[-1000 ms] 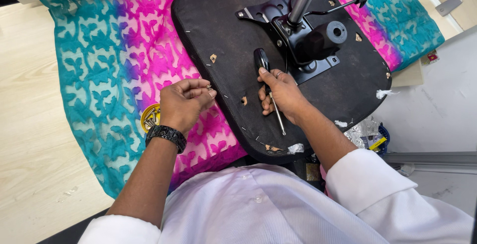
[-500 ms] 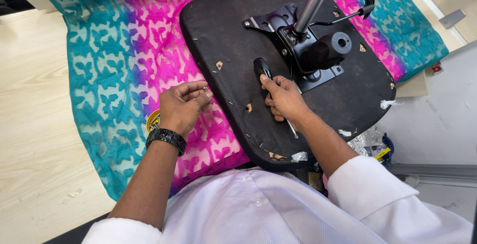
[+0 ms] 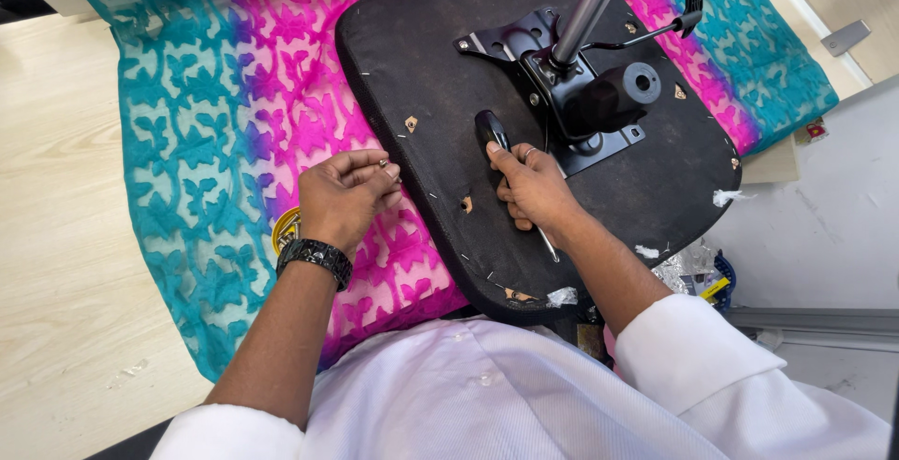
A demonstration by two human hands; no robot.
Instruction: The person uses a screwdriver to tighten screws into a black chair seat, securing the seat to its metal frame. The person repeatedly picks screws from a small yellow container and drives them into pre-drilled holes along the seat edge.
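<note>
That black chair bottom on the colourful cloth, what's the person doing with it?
An upside-down chair seat lies on a pink and teal cloth, its metal plate and pole facing up. The right hand grips a black-handled screwdriver, resting on the seat beside the plate. The left hand, wearing a black watch, pinches something tiny, maybe a screw, beside the seat's edge.

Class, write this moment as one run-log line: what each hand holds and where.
left hand: pinching small screw beside seat | right hand: gripping screwdriver on upturned chair seat | seat on pink-teal cloth
</note>
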